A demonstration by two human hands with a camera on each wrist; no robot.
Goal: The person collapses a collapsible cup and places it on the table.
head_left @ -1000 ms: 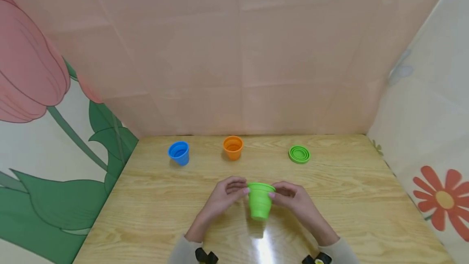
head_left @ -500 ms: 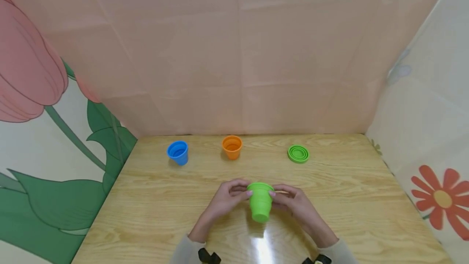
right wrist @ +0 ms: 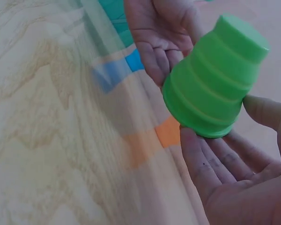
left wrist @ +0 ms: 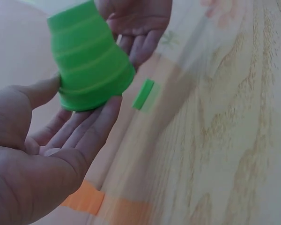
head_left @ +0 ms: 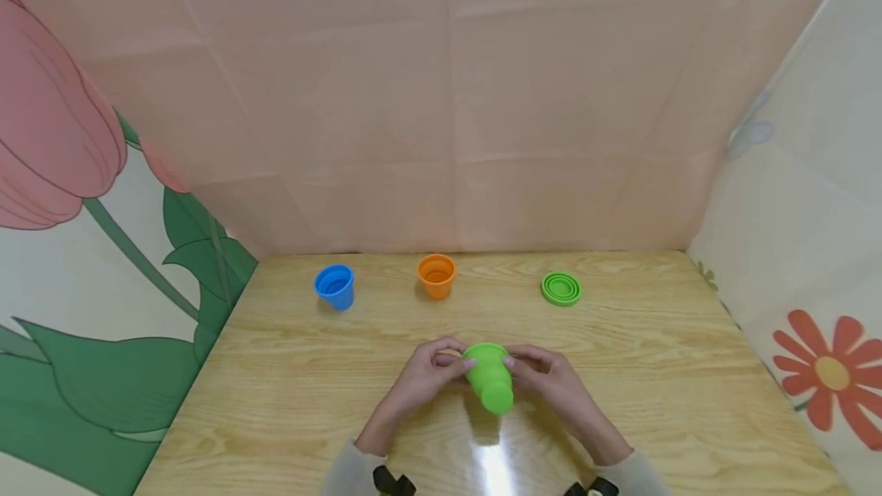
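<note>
Both hands hold a light green collapsible cup (head_left: 491, 380) above the table, near its front middle. Its ribbed wall is extended and bent a little, and its base tips toward the head camera. My left hand (head_left: 429, 370) pinches the rim from the left, thumb on the outer wall. From the right, my right hand (head_left: 547, 380) pinches the rim in the same way. In the left wrist view the cup (left wrist: 91, 61) has its wide rim resting on the fingertips. The right wrist view shows the cup's closed base (right wrist: 246, 32) pointing up and away.
Along the back of the table (head_left: 276, 373) stand an extended blue cup (head_left: 335, 288) and an extended orange cup (head_left: 437, 277). A green cup (head_left: 561, 289) lies collapsed flat at the back right. A pink wall sheet (head_left: 448, 98) rises behind them.
The green cup's base has tilted up toward the head camera and swung slightly right, so its underside shows more. Both hands keep their hold on the rim, almost in place.
</note>
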